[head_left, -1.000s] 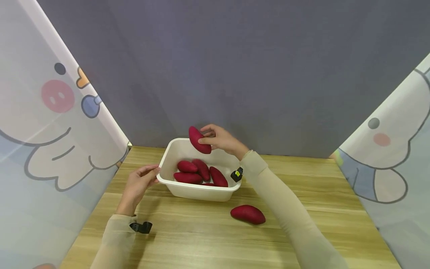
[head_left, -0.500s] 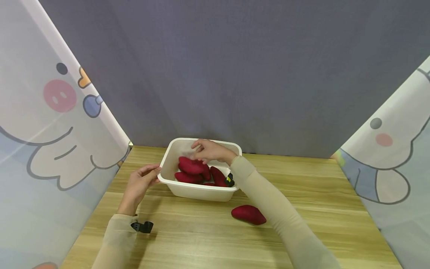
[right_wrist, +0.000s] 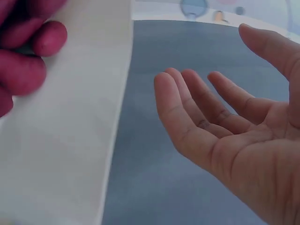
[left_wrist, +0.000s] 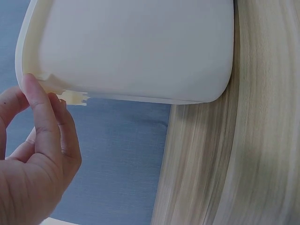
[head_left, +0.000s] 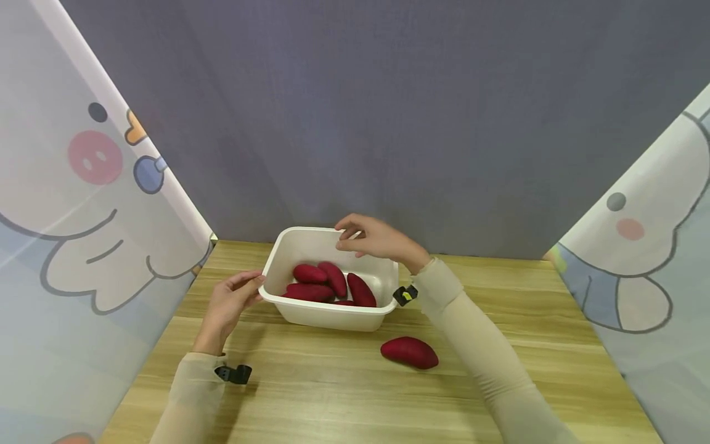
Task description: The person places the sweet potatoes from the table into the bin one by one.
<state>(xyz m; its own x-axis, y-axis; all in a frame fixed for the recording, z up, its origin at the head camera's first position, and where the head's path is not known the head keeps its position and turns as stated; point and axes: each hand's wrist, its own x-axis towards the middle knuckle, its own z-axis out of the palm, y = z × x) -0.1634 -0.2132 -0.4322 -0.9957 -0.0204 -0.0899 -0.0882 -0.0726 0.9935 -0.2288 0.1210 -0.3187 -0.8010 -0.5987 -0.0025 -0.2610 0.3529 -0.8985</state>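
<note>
A white plastic tub stands on the table with several dark red sweet potatoes lying in it. With thumb and fingers, my left hand pinches the tub's left rim; the left wrist view shows the fingers at the rim's corner. Above the tub's back right part hangs my right hand, holding nothing. Its fingers are loosely bent and the thumb stands apart in the right wrist view. One more sweet potato lies on the table, in front of the tub's right end.
The wood-grain table ends at a grey cloth wall just behind the tub. Panels printed with cartoon animals stand at the left and right. Each wrist wears a small black camera.
My right hand has lowered a sweet potato into the tub and let it go, then risen back and to the right. My left hand has stayed at the rim.
</note>
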